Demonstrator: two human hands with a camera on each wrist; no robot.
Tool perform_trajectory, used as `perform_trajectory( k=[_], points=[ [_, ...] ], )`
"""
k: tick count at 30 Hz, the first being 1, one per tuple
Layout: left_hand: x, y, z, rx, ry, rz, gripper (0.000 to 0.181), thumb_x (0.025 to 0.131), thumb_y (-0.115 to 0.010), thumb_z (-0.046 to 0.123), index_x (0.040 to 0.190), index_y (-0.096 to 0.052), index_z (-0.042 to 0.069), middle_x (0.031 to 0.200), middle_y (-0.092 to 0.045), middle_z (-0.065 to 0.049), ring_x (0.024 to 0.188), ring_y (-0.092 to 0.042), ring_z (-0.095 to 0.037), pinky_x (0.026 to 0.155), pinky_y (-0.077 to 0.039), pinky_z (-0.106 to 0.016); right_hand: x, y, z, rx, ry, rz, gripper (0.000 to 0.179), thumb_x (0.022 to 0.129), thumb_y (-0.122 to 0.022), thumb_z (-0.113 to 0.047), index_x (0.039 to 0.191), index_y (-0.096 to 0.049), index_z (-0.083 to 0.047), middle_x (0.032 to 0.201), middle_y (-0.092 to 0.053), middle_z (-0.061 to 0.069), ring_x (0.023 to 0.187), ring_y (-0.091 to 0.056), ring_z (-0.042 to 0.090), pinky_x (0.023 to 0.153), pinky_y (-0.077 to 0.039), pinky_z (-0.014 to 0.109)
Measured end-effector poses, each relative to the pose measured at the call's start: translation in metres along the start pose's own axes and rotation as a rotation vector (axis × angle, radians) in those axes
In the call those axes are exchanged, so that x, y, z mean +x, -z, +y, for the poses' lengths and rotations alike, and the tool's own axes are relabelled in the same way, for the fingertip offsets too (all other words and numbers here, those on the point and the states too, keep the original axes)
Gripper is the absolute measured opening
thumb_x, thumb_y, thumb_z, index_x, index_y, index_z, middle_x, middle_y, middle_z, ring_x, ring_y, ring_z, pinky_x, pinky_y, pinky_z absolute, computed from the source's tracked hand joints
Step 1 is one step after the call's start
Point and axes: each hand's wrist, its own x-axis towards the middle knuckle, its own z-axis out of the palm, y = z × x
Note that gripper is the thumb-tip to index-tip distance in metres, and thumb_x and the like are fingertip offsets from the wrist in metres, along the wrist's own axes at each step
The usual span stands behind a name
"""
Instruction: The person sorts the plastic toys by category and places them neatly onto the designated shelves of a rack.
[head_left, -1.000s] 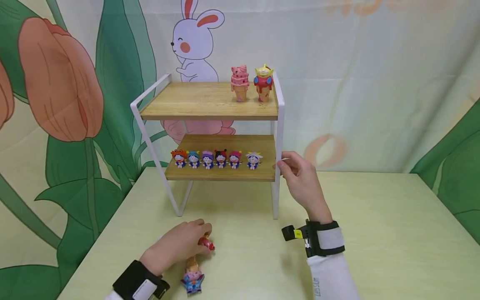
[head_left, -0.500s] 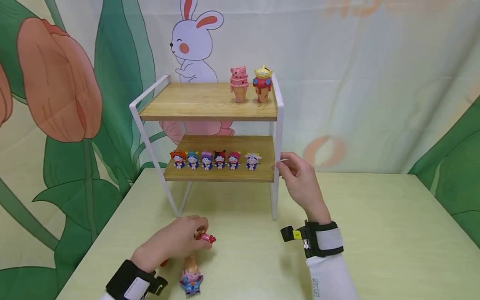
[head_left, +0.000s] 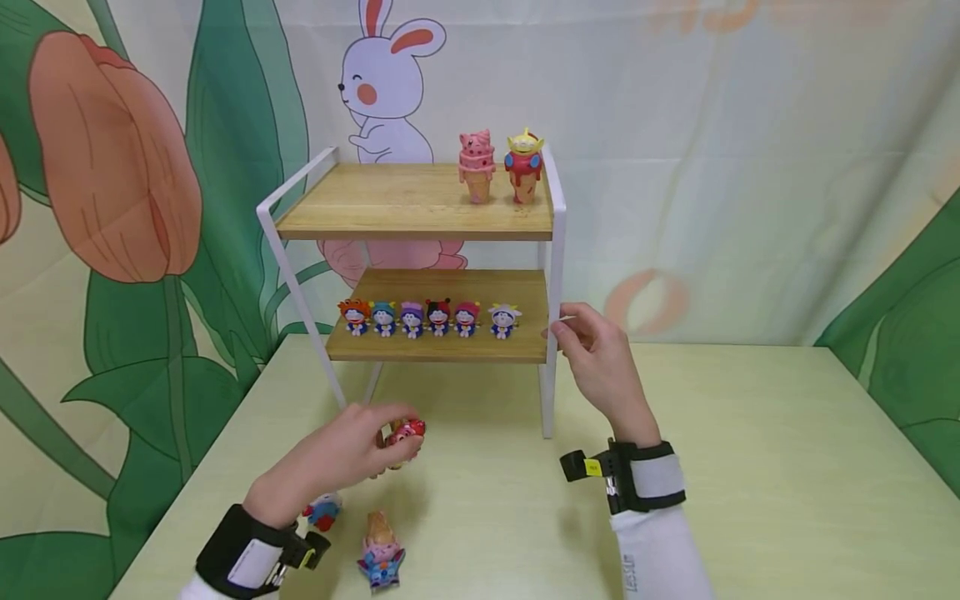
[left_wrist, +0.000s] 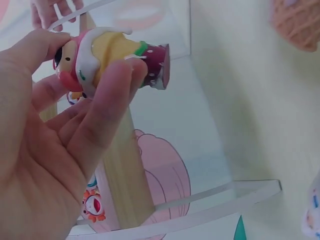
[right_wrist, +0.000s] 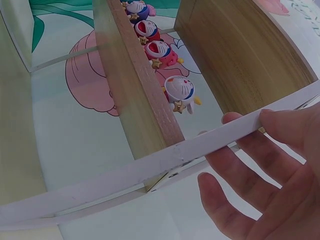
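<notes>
My left hand (head_left: 348, 450) holds a small toy figurine (left_wrist: 102, 52) above the table, in front of the shelf's lower left. In the left wrist view the figurine lies sideways between thumb and fingers, with a yellow body, white drips, a red nose and a dark red base. My right hand (head_left: 600, 367) pinches the white right post (head_left: 551, 392) of the two-tier wooden shelf (head_left: 390, 227), thumb in front and fingers behind. Below the left hand, a blue and pink cone figurine (head_left: 381, 554) lies on the table. Partly behind the left wrist lies a red, white and blue figurine (head_left: 323, 510).
Two ice-cream cone figurines, one pink (head_left: 477, 167) and one yellow and red (head_left: 523, 167), stand at the upper tier's right end. Several small blue figurines in coloured hats line the lower tier (head_left: 435, 350). A printed cloth (head_left: 750, 208) hangs behind the pale table (head_left: 750, 467).
My left hand has lifted the figurine off the table and moved up toward the shelf, uncovering the red, white and blue figurine. The right hand stays on the post.
</notes>
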Motion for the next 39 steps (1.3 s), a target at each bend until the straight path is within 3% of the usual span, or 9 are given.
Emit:
perform_trajectory(
  k=[10,17,27,34,39],
  points=[
    [0.004,0.018,0.007,0.028,-0.045,0.066,0.028,0.1,-0.056,0.036,0.103,-0.063,0.009,0.068,-0.061,0.008,0.049,-0.055,-0.005,0.047,-0.047,-0.026,0.003,-0.002,0.005,0.014,0.017,-0.008,0.02,0.1,-0.057,-0.011,0.115,-0.063,0.0,0.1,-0.071,0.012,0.085,-0.063,0.026,0.079,-0.05,0.039],
    [0.016,0.037,0.021,0.077,-0.052,0.124,0.022,0.1,-0.056,0.033,0.099,-0.06,0.011,0.066,-0.059,0.009,0.051,-0.057,-0.007,0.05,-0.048,-0.027,0.003,0.0,0.008,0.0,0.019,-0.011,0.018,0.1,-0.057,-0.011,0.115,-0.064,-0.005,0.1,-0.071,0.01,0.087,-0.064,0.023,0.08,-0.051,0.041],
    [0.036,0.082,0.056,0.154,-0.106,0.216,0.023,0.098,-0.061,0.03,0.099,-0.061,0.007,0.07,-0.059,0.001,0.059,-0.055,-0.01,0.056,-0.048,-0.029,0.001,0.002,0.009,0.008,0.025,-0.012,0.018,0.1,-0.057,-0.011,0.116,-0.063,-0.003,0.1,-0.071,0.01,0.084,-0.064,0.022,0.08,-0.051,0.041],
    [0.046,0.12,0.08,0.201,-0.193,0.338,0.023,0.094,-0.066,0.024,0.106,-0.064,0.004,0.079,-0.062,-0.003,0.067,-0.055,-0.015,0.059,-0.048,-0.028,0.002,-0.001,0.008,0.02,0.028,-0.009,0.018,0.099,-0.058,-0.01,0.115,-0.063,-0.003,0.099,-0.071,0.009,0.082,-0.063,0.022,0.078,-0.051,0.041],
    [0.058,0.146,0.097,0.233,-0.164,0.384,0.028,0.095,-0.065,0.031,0.109,-0.064,0.007,0.08,-0.062,-0.003,0.07,-0.056,-0.016,0.06,-0.046,-0.027,0.002,0.0,0.01,0.025,0.026,-0.008,0.019,0.099,-0.058,-0.011,0.115,-0.063,-0.001,0.099,-0.071,0.009,0.082,-0.062,0.022,0.076,-0.049,0.041]
  ],
)
